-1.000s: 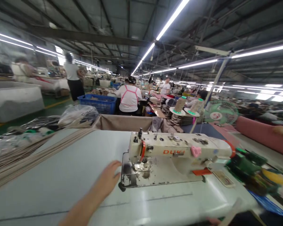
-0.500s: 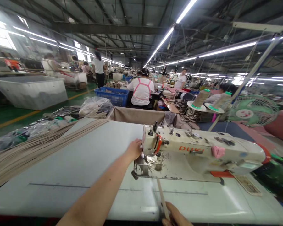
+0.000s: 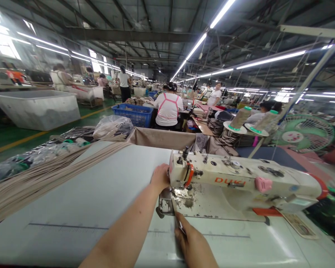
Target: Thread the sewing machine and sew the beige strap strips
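We have a single head-worn view, looking forward and down across the pale grey worktable [image 3: 80, 201] at close range onto the cream industrial sewing machine [image 3: 240, 182]. It faces down the long factory hall, taking in the far seated worker in a pink-strapped apron [image 3: 168, 109] and the ceiling's fluorescent tube lights [image 3: 197, 46].
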Tool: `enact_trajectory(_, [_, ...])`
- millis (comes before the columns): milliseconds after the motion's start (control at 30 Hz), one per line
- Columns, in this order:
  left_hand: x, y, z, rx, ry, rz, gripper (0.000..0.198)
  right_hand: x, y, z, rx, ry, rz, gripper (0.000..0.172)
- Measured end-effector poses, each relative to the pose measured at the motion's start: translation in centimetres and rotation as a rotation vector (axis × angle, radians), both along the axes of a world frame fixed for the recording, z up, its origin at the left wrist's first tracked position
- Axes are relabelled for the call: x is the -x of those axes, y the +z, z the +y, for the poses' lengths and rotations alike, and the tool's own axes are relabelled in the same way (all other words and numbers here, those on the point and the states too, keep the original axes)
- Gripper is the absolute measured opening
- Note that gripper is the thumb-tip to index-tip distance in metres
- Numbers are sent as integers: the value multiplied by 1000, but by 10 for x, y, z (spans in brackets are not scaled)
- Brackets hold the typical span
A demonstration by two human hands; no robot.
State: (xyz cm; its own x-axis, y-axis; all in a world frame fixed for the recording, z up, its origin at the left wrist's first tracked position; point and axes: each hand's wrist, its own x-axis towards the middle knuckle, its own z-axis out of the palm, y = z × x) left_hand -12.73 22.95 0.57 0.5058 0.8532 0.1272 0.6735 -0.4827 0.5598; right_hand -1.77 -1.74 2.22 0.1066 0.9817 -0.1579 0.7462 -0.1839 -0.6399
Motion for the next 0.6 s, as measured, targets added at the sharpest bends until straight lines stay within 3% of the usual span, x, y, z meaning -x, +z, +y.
enact_trajectory(200, [6, -1, 2, 27, -67, -21, 59, 4, 16, 16, 36, -10, 119, 55])
enact_trajectory(600, [8, -2, 1, 54, -102, -91, 49, 8, 0, 24, -38, -106, 152, 53])
